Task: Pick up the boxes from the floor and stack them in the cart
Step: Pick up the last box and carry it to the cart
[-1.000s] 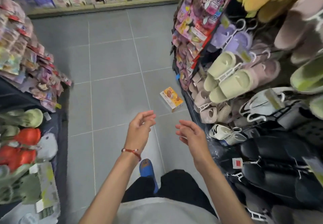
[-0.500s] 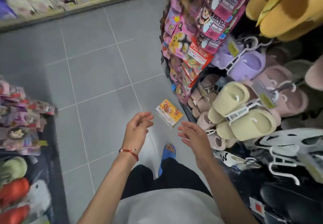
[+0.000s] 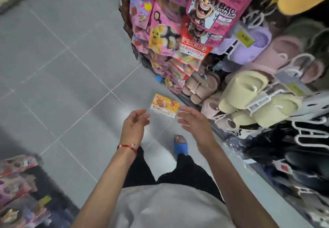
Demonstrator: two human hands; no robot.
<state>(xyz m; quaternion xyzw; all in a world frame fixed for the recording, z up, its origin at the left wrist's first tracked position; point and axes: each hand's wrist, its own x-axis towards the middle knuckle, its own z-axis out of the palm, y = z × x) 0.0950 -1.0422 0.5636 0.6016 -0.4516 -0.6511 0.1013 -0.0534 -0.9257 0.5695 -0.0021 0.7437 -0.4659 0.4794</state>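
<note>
A small orange and yellow box (image 3: 164,105) lies flat on the grey tiled floor (image 3: 71,78), close to the foot of the rack on the right. My left hand (image 3: 135,125), with a red thread bracelet on its wrist, hovers just left of and below the box, fingers apart and empty. On the box's other side my right hand (image 3: 193,121) is held out, open and empty too. Neither hand touches the box. No cart is in view.
A rack of pink snack bags (image 3: 178,37) and hanging slippers (image 3: 249,96) fills the right side. Dark slippers (image 3: 293,153) hang lower right. Another goods rack (image 3: 19,183) stands at lower left. My foot in a blue slipper (image 3: 180,146) is on the floor below the box.
I have stepped closer to the box; it now lies right between my fingertips. Both hands stay open and have reached forward toward it.
</note>
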